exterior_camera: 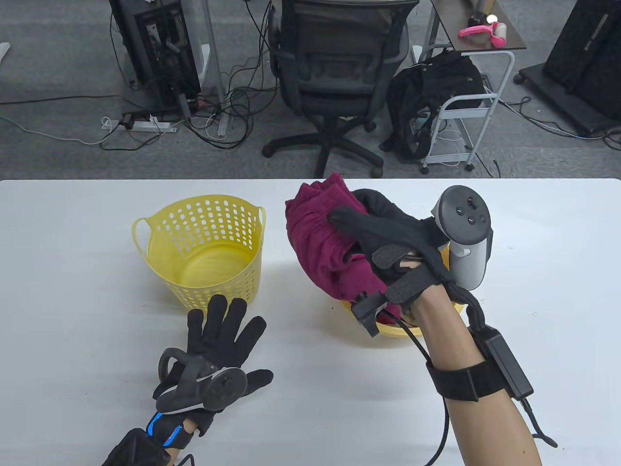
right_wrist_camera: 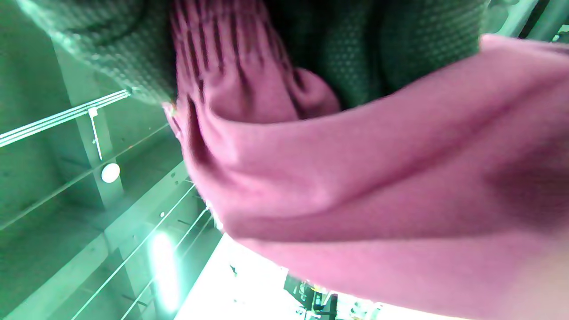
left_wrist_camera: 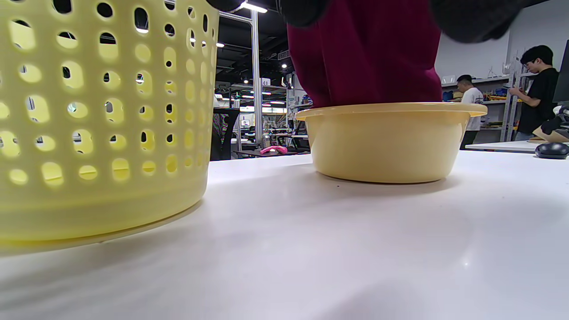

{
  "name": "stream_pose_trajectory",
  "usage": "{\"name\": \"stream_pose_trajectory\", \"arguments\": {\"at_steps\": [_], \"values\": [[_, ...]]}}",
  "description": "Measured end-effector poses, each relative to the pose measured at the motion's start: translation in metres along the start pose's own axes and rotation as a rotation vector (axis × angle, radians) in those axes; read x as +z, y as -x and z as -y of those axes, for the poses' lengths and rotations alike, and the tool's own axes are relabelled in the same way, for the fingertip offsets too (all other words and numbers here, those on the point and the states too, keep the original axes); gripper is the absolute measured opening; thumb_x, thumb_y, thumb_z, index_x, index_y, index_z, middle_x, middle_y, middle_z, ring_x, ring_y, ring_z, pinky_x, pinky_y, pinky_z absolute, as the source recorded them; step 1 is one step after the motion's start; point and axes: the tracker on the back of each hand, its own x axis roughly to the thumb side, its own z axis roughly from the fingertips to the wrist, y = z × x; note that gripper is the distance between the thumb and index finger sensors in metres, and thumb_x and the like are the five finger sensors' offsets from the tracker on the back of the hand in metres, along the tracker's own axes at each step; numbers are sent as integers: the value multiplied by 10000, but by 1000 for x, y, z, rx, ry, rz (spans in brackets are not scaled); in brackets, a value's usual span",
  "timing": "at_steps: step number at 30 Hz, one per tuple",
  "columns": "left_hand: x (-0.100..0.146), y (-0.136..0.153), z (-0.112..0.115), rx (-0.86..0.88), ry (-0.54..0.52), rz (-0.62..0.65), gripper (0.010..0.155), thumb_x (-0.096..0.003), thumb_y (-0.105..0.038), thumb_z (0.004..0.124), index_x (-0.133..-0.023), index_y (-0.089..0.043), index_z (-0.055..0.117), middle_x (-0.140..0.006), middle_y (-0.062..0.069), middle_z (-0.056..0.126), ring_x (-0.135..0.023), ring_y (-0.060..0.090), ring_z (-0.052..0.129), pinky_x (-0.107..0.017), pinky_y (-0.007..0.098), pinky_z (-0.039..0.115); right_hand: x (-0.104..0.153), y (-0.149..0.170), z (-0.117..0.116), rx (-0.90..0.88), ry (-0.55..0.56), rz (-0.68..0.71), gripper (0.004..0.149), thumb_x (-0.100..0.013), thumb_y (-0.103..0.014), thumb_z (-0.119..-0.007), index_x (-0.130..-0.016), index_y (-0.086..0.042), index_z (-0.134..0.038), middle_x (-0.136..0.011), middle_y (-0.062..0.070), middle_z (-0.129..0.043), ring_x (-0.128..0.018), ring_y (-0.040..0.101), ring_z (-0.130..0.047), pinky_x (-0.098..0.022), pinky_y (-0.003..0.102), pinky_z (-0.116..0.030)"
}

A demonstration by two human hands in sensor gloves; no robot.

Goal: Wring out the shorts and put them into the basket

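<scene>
Right hand [exterior_camera: 388, 238] gripped bunched shorts [exterior_camera: 320, 242] above the basin [left_wrist_camera: 391, 142]. Left hand [exterior_camera: 218, 349] lay spread flat on the table [exterior_camera: 73, 291], just before the basket [exterior_camera: 204, 252].

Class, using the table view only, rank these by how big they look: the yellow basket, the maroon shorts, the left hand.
1. Yellow basket and maroon shorts: they look about alike, and the right hand hides part of the shorts, so no ranking between them.
2. Left hand, clearly smallest, though nearer the camera.
</scene>
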Motion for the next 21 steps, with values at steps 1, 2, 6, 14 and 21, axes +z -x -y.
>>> {"name": "stream_pose_trajectory", "arguments": {"at_steps": [1, 2, 6, 14, 21], "values": [[0, 0, 0, 0, 0, 0, 911, -491, -720, 661, -1178, -182, 397, -1243, 336, 258, -1075, 710, 250, -617, 849, 270, 0, -2, 0, -8, 0, 0, 607, -565, -549, -791, -925, -72, -682, -797, 176, -877, -634, 366, -933, -496, 480, -834], [0, 0, 0, 0, 1, 0, 908, -490, -719, 662, -1176, -183, 402, -1243, 335, 259, -1076, 708, 252, -618, 848, 272, 0, -4, -1, -26, 0, -3, 608, -566, -551, -790, -924, -71, -682, -794, 174, -879, -632, 364, -936, -494, 476, -837], [0, 0, 0, -1, 3, 0, 909, -491, -718, 662, -1176, -183, 401, -1243, 333, 259, -1076, 708, 251, -619, 848, 276, 0, -10, -3, -83, -6, -5, 609, -571, -556, -785, -923, -70, -682, -789, 171, -882, -626, 356, -942, -490, 469, -844], [0, 0, 0, 1, 1, 1, 905, -490, -717, 663, -1176, -187, 400, -1244, 330, 260, -1078, 705, 255, -623, 846, 285, 2, -20, -12, -159, -36, -9, 610, -575, -557, -784, -923, -67, -680, -787, 171, -883, -625, 354, -943, -490, 466, -845], [0, 1, -2, -2, -5, 0, 906, -492, -715, 664, -1176, -184, 399, -1244, 331, 258, -1078, 706, 255, -626, 844, 292, 2, -32, -23, -209, -70, 5, 611, -578, -559, -783, -920, -64, -683, -781, 169, -888, -617, 349, -950, -483, 460, -853]]}}
